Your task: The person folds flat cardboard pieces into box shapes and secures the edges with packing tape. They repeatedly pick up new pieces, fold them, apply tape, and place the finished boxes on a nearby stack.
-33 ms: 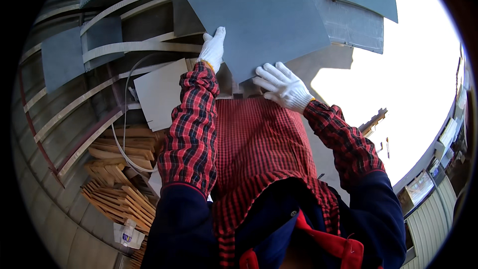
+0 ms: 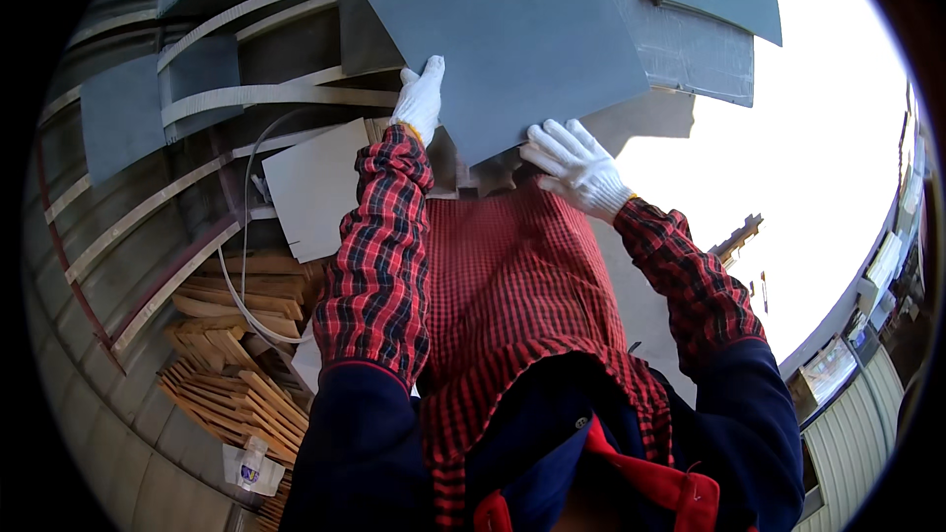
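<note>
Edges first: the grey panel (image 2: 512, 34) you hold sits in the upper centre of the frame, its lower edge running from your left hand (image 2: 419, 99) down-right to your right hand (image 2: 576, 167). Your left glove is closed over the panel's lower-left edge, thumb side on the face. Your right glove presses against the lower edge near its right end; you cannot tell whether those fingers wrap behind it.

Open room lies to the right of the frame, where bright sky fills the space past the panel's right corner. To the upper right, more grey sheets (image 2: 709, 0) overlap just behind your panel, so that side is crowded. To the left, pale curved rails (image 2: 266, 97) and another grey panel (image 2: 118, 113) close in.

The panel is flat, matte, smooth and roughly square, with crisp thin edges; the lens bends them. Its face is tilted, one corner pointing toward the upper left, and no long axis stands out.

Below your left sleeve a pale board (image 2: 315, 187) leans, and a pile of wooden slats (image 2: 232, 345) lies at lower left, rough and tan, with a thin white cable (image 2: 241, 286) looping over it. Your gloves are white knit; the sleeves are red plaid.
</note>
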`<action>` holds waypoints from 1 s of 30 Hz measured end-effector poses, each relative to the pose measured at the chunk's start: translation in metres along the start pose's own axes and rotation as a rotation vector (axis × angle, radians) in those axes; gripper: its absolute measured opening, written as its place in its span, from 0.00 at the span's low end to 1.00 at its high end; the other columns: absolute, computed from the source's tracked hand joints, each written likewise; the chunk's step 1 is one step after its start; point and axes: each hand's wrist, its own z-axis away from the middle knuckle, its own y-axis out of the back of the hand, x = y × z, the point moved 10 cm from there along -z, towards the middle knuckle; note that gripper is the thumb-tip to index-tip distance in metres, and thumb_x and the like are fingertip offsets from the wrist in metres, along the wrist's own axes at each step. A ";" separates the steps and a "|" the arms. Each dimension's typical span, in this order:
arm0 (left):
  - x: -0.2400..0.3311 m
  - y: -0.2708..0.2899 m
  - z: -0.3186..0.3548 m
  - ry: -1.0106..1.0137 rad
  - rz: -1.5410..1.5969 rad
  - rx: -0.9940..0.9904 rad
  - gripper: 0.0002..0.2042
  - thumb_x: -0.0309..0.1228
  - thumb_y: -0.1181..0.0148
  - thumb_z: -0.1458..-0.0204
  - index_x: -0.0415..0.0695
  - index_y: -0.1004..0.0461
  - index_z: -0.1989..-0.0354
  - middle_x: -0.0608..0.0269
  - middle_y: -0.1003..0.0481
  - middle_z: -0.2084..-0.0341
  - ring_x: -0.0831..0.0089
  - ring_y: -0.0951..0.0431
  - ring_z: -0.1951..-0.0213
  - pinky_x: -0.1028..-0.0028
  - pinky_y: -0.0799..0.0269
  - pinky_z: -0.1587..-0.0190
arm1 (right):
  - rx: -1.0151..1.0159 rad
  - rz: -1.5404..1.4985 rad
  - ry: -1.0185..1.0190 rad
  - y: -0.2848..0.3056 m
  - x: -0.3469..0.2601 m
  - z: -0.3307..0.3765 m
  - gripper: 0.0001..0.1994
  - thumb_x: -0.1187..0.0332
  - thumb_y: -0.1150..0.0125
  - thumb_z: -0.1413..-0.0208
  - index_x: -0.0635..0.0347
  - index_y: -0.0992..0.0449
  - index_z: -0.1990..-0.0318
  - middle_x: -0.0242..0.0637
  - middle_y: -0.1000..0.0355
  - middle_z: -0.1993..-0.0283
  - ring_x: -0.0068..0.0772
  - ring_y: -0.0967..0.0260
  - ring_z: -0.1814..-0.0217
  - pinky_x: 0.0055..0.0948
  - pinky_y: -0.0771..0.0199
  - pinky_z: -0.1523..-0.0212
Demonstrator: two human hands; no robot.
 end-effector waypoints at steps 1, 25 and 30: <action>0.001 -0.001 -0.003 -0.017 -0.022 0.015 0.33 0.47 0.45 0.36 0.45 0.52 0.30 0.51 0.36 0.39 0.58 0.30 0.41 0.54 0.26 0.45 | 0.039 0.074 -0.069 0.015 0.023 0.018 0.29 0.60 0.35 0.46 0.52 0.32 0.36 0.41 0.43 0.28 0.44 0.48 0.25 0.48 0.47 0.27; 0.099 -0.017 0.214 0.025 0.269 -0.181 0.25 0.44 0.55 0.32 0.42 0.39 0.32 0.55 0.23 0.50 0.71 0.19 0.60 0.73 0.23 0.64 | 0.467 -0.945 -0.629 0.262 0.116 0.063 0.18 0.60 0.41 0.37 0.62 0.23 0.46 0.46 0.20 0.58 0.32 0.22 0.57 0.31 0.24 0.54; 0.144 -0.021 0.212 -0.050 0.569 -0.141 0.31 0.57 0.65 0.33 0.48 0.39 0.30 0.57 0.19 0.64 0.71 0.20 0.75 0.73 0.25 0.78 | 0.308 -0.949 -0.533 0.296 0.127 0.024 0.16 0.59 0.42 0.36 0.66 0.19 0.56 0.39 0.23 0.69 0.23 0.28 0.72 0.29 0.27 0.69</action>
